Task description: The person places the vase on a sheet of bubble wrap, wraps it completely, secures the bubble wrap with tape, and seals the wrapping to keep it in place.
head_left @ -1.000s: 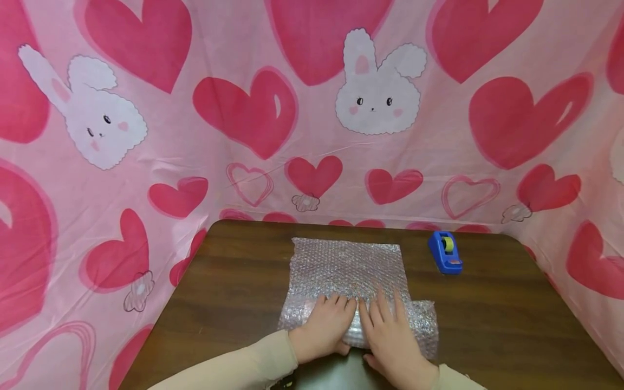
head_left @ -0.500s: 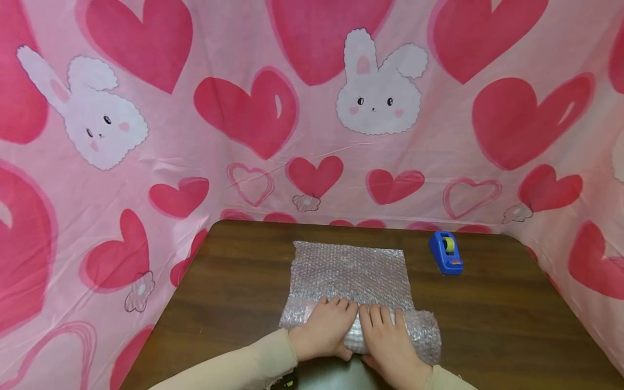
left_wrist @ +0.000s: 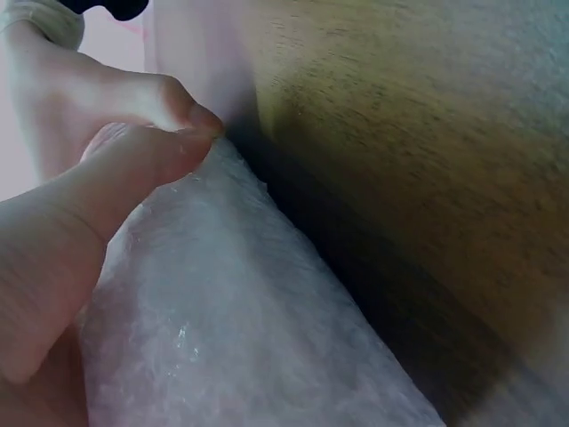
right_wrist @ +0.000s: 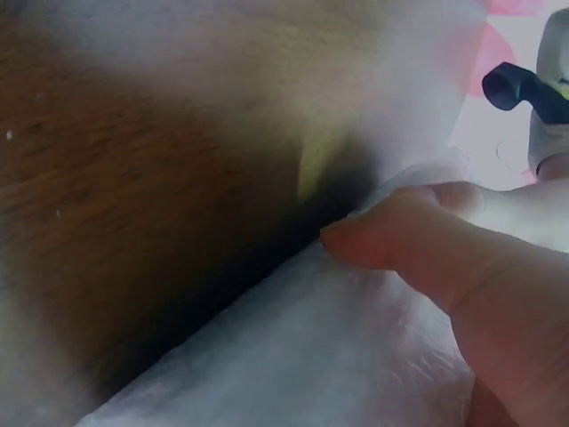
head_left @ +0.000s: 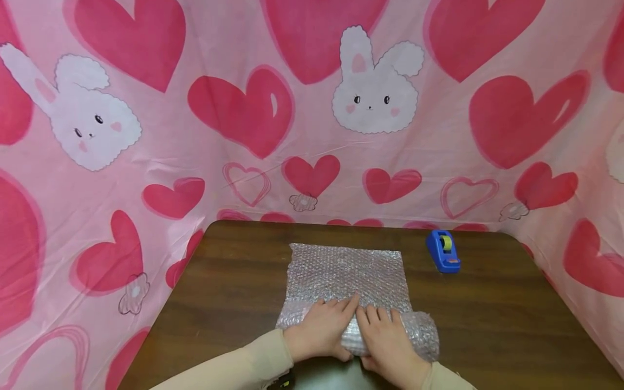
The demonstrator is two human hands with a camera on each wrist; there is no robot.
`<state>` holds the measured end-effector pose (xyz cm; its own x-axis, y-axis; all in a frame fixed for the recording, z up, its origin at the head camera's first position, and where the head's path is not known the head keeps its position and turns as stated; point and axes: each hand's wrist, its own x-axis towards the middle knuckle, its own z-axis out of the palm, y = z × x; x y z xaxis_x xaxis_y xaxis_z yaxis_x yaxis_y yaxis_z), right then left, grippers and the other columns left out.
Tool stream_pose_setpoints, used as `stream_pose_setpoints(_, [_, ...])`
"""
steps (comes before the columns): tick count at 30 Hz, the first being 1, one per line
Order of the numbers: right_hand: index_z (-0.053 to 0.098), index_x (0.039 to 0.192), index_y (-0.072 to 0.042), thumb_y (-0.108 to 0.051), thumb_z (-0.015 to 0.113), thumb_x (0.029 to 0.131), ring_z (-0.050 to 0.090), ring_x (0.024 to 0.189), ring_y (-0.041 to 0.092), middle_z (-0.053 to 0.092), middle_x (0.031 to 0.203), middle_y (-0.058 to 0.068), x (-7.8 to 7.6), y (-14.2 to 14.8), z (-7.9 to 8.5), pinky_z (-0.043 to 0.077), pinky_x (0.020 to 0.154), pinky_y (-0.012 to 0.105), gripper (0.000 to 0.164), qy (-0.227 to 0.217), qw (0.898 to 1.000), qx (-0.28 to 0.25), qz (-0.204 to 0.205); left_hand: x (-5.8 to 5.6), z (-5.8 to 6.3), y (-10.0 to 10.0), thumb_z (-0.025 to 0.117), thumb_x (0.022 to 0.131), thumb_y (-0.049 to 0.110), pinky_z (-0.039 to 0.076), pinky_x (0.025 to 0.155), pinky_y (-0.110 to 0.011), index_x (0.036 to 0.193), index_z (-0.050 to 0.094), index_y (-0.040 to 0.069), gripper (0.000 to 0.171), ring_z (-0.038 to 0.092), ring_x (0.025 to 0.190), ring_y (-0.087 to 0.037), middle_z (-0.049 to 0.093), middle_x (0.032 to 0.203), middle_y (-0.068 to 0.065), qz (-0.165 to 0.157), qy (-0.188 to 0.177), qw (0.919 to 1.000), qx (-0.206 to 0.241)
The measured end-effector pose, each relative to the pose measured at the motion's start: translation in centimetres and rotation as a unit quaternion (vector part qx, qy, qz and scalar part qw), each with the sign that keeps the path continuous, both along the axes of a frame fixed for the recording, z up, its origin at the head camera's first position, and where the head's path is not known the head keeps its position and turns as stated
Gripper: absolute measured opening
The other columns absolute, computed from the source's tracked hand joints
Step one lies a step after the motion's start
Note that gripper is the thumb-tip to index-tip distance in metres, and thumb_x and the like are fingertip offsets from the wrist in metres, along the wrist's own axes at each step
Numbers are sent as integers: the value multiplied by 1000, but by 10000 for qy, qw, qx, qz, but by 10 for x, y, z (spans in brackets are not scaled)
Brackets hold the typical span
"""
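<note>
the bubble wrap (head_left: 348, 273) lay on the tabletop (head_left: 234, 276), about midway between its left and right edges and toward the person's side. its flat part stretched toward the far edge of the tabletop and stopped short of it. the part nearest the person was wound into a thick roll (head_left: 423, 333), which stuck out to the right past the flat sheet. what the roll had inside could not be told.

the left hand (head_left: 319, 327) held the roll, its fingers bent over the top and its thumb on the near side. the right hand (head_left: 390, 341) gripped the roll just beside it in the same manner, fingers over the top and thumb low on the near side. both wrist views showed the thumbs against the plastic.

pale sleeves (head_left: 244, 357) covered the arms, and a dark device (head_left: 280, 382) showed by the left wrist.

well apart from the hands, near the far right corner of the tabletop, stood a blue tape dispenser (head_left: 442, 254) with a yellow roll of tape (head_left: 446, 243). beyond the far edge hung a pink cloth (head_left: 224, 38) printed with red hearts (head_left: 312, 173) and white rabbits (head_left: 375, 108).
</note>
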<state>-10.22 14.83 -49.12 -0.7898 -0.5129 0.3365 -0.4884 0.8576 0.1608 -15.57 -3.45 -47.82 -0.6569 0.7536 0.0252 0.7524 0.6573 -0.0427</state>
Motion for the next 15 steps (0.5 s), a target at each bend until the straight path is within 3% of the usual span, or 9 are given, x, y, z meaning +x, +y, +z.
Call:
stream_pose_setpoints(5, [59,117,-3,-40,96,47,59,86,30,60,99,11,-3,0,5,49,71,50,88,-400,9991,-42,-89,4,1,0,86,66,71,45,108,-58,165,25,9,132,49,142,-31,42,162,-16,212,96,9997,63])
stream_pose_setpoints(8, [59,116,-3,-40,96,48,59,85,29,60,98,10,-5,1,7,49,70,49,86,-591,9982,-43,-80,9,3,0,86,65,72,40,111,-63,165,24,8,134,42,147,-38,34,165,-22,379,199,9990,131])
stream_pose_setpoints(11, [58,114,-4,-39,95,49,59,83,28,59,96,8,-9,1,8,50,68,48,83,-727,9973,-49,-36,16,5,0,84,65,74,40,112,-61,163,29,8,130,41,147,-38,35,164,-21,503,539,9973,6])
stream_pose_setpoints(15, [59,113,-4,-39,92,51,60,81,27,59,94,7,-14,3,12,52,66,47,78,-850,9963,-90,56,29,9,2,82,67,75,47,108,-50,155,42,6,119,53,134,-30,52,149,-15,485,1368,9888,-335])
